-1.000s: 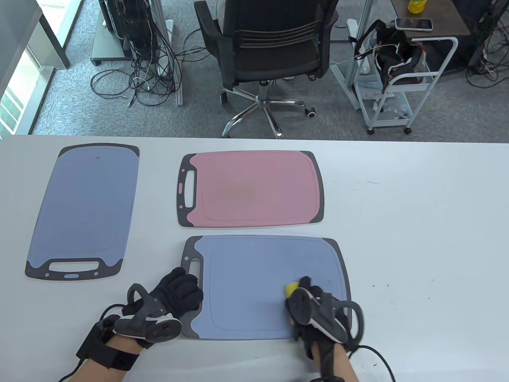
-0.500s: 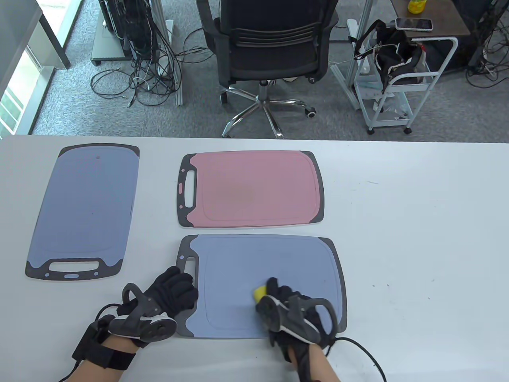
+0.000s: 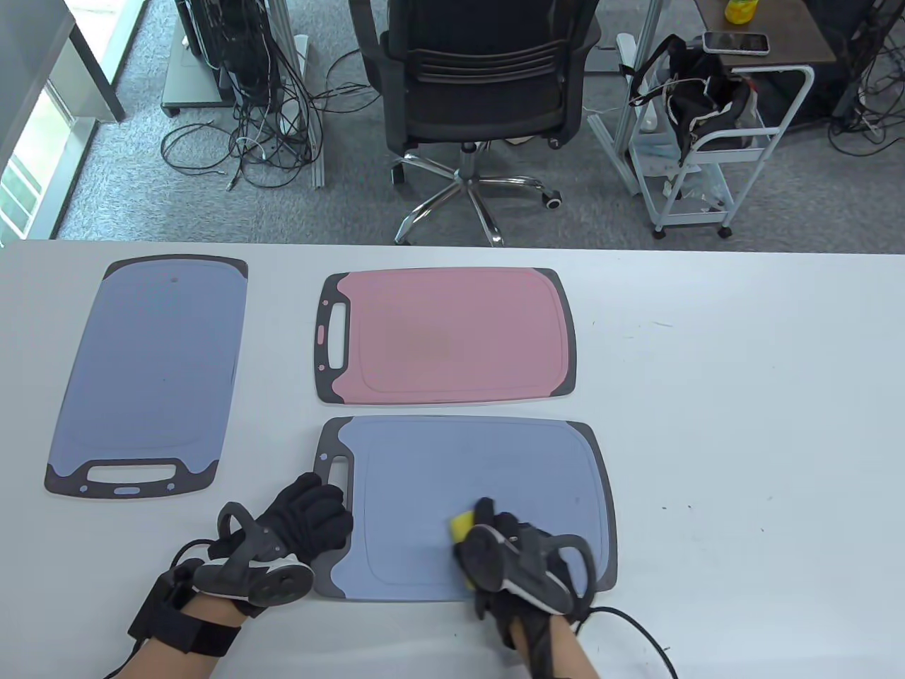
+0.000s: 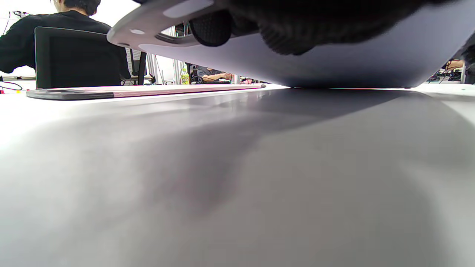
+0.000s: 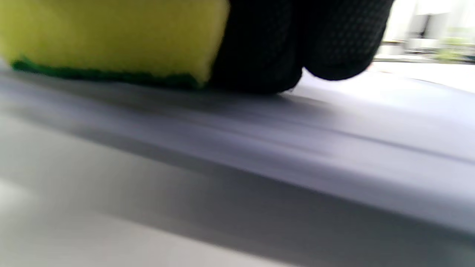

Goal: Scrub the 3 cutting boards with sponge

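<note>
Office floor of grey carpet beyond, with a black swivel chair (image 3: pixel 488 78) and a white wire trolley (image 3: pixel 714 141) behind a broad white table (image 3: pixel 742 424). On the near blue plastic cutting board with dark grey handle end (image 3: pixel 481 467): right hand (image 3: pixel 520 559), gloved in black, fingers curled round a yellow sponge with a green scouring face (image 3: pixel 463 525), green side pressed flat to the board as seen close in the right wrist view (image 5: pixel 111 40). Just left of it, left hand (image 3: pixel 311 523) resting on the board's handle end, fingers curled at its edge; from the left wrist view (image 4: pixel 297 26) that end looks lifted slightly off the table, though whether truly gripped or only pressed cannot be told. Sponge sitting in the near middle of the board, so unscrubbed surface lies mostly far and to the right along the board's long axis, which runs left to right; right hand plainly the one placed for those strokes. Further out, just beyond, a pink plastic cutting board with dark handle end (image 3: pixel 452 339), long axis also left to right, then well to the left a second blue cutting board (image 3: pixel 155 368), long axis near to far, handle nearest. Neither carries anything. Probably one board in hand, two left.
</note>
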The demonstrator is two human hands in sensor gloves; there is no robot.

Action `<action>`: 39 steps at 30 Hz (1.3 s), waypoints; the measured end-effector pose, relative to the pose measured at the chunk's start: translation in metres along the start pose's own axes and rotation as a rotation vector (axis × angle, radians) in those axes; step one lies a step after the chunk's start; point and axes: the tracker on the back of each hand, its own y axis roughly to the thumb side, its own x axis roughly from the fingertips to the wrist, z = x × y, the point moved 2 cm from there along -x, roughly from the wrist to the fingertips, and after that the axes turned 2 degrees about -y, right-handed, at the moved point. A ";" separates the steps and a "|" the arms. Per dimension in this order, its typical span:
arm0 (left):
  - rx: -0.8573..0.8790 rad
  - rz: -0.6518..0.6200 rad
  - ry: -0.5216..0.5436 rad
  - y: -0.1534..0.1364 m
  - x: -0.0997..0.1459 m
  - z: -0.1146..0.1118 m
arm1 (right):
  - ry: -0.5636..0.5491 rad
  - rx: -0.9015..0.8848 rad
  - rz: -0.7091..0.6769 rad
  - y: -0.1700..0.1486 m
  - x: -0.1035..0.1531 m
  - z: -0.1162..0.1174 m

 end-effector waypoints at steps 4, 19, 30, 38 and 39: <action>-0.006 -0.002 0.005 0.001 0.000 0.000 | -0.043 0.071 -0.164 0.058 -0.011 -0.007; -0.004 -0.005 -0.012 0.001 -0.001 -0.001 | 0.051 -0.060 0.684 -0.196 0.090 0.026; -0.062 0.024 -0.022 0.005 -0.002 0.000 | -0.064 0.038 -0.122 0.058 0.000 -0.006; -0.034 0.068 -0.015 -0.002 0.000 0.000 | -0.077 0.062 -0.037 0.008 0.016 0.002; -0.034 0.069 -0.016 -0.002 0.000 0.000 | -0.072 0.069 0.011 -0.016 0.025 0.006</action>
